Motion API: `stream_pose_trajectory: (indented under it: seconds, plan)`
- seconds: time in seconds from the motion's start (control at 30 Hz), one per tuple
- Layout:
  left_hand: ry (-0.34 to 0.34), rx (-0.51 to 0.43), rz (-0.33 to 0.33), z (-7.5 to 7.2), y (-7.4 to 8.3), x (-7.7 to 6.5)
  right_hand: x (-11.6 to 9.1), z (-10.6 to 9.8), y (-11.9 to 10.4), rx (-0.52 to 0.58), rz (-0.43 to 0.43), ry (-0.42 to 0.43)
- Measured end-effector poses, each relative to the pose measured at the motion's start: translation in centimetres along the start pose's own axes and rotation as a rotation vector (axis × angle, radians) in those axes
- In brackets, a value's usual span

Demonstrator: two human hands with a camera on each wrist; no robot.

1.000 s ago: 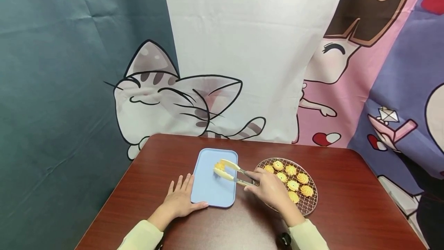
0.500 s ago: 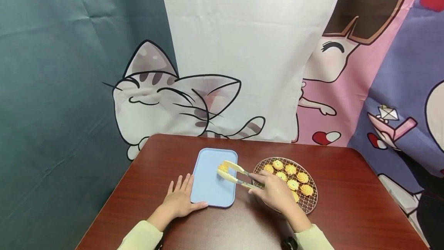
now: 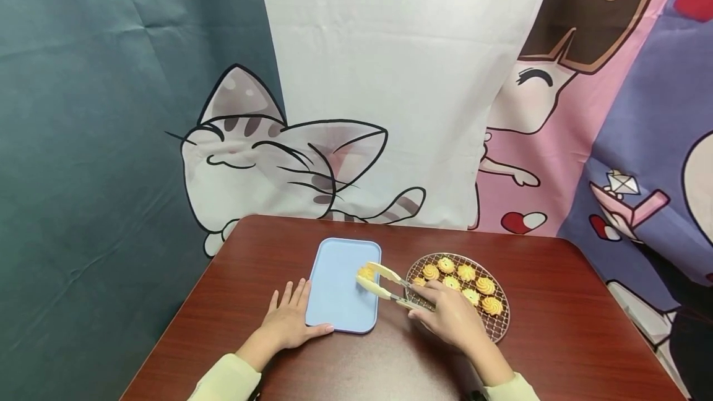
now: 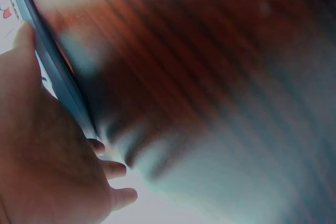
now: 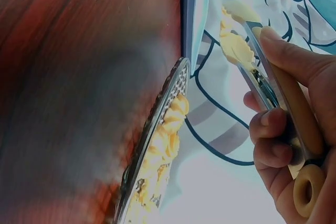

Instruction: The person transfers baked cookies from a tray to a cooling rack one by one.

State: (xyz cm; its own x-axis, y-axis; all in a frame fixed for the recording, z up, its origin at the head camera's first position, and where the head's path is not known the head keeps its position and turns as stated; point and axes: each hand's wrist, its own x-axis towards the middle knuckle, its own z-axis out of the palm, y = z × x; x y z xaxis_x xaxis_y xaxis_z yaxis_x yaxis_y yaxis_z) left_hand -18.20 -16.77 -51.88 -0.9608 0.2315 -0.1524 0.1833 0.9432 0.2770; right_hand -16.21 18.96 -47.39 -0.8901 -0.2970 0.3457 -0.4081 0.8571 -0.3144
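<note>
In the head view my right hand [image 3: 453,316] grips a pair of tongs [image 3: 388,290] with cream tips and metal arms. A yellow swirl cookie [image 3: 366,273] is pinched between the tips, over the right side of a light blue tray [image 3: 340,302]. The right wrist view shows my fingers curled round the tongs' handle [image 5: 296,108], the cookie at their far end. My left hand [image 3: 286,322] lies with fingers spread at the tray's left edge, the thumb along its near corner. In the left wrist view, straight fingers touch the tray's side [image 4: 60,72].
A round wire rack [image 3: 496,328] with several swirl cookies [image 3: 486,286] stands right of the tray, partly under my right hand and forearm. Both rest on a dark red wooden table [image 3: 562,302]. A printed curtain [image 3: 334,67] hangs behind the table's far edge.
My right hand, the tongs and the held cookie have moved rightward across the tray, toward the rack. The left hand and the tray have stayed in place.
</note>
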Motion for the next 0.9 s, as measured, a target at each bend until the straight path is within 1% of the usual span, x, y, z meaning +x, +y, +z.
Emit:
stream_pose_trajectory:
  seconds: [0.3,0.5,0.73,0.9]
  plan:
    - [0.0,0.009,-0.002,0.1,0.0,0.1,-1.3,-0.6,0.5,-0.012,0.01,0.066]
    - [0.0,0.008,-0.002,0.3,-0.1,0.2,-2.2,-1.0,0.9,-0.022,0.019,0.084]
    - [-0.001,0.008,-0.003,0.4,-0.1,0.2,-3.1,-1.3,1.3,-0.038,0.007,0.115]
    - [-0.008,0.02,0.0,0.6,-0.2,0.3,-3.8,-1.6,1.6,-0.034,0.03,0.126]
